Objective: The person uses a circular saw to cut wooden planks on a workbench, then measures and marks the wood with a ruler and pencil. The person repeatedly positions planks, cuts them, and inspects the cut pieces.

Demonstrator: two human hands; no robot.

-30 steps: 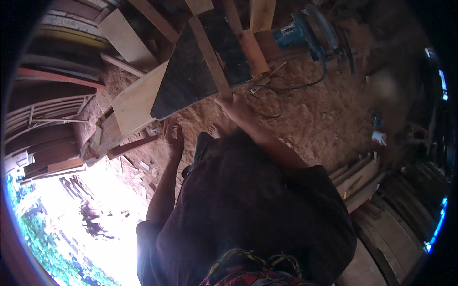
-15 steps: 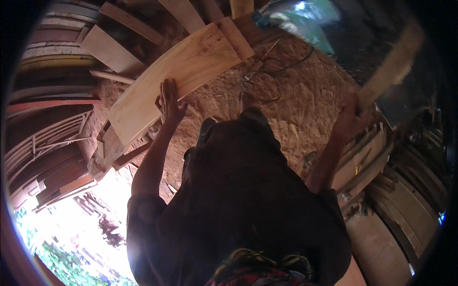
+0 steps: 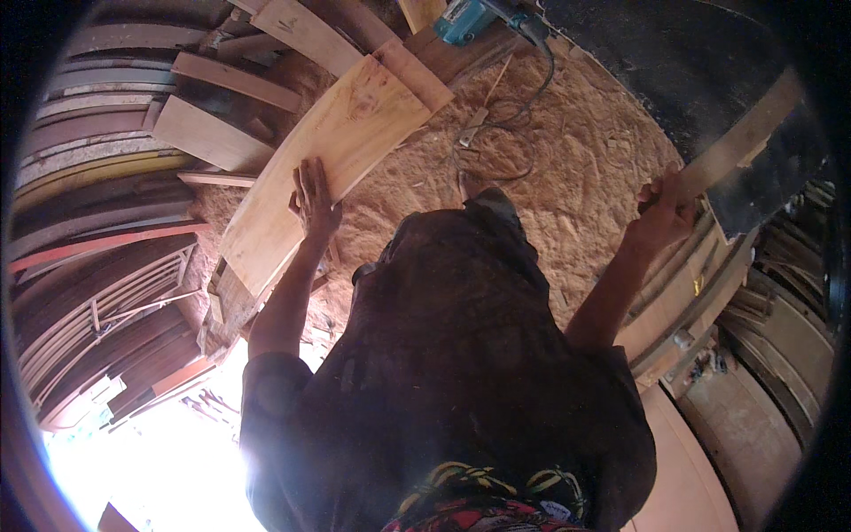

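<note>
My left hand (image 3: 316, 202) lies flat on a wide, pale wooden board (image 3: 332, 142), fingers stretched along its near edge. The board slants from lower left to upper right over other timber. At the right, my right hand (image 3: 667, 208) has its fingers curled round the lower end of a narrow wooden strip (image 3: 745, 133). That strip reaches up and to the right across a dark sheet (image 3: 656, 71). Whether the strip rests on the sheet or hangs above it, I cannot tell.
A teal power tool (image 3: 465, 21) sits on wood at the top, its cable (image 3: 532, 146) looped over ground covered in shavings (image 3: 594, 177). Stacked planks (image 3: 106, 168) line the left side. More boards (image 3: 753, 346) lean at the right. Bright light enters at lower left.
The view has shifted and steadied, bringing the power tool into clearer sight. My right hand and the strip have moved slightly right. My left hand stays on the board.
</note>
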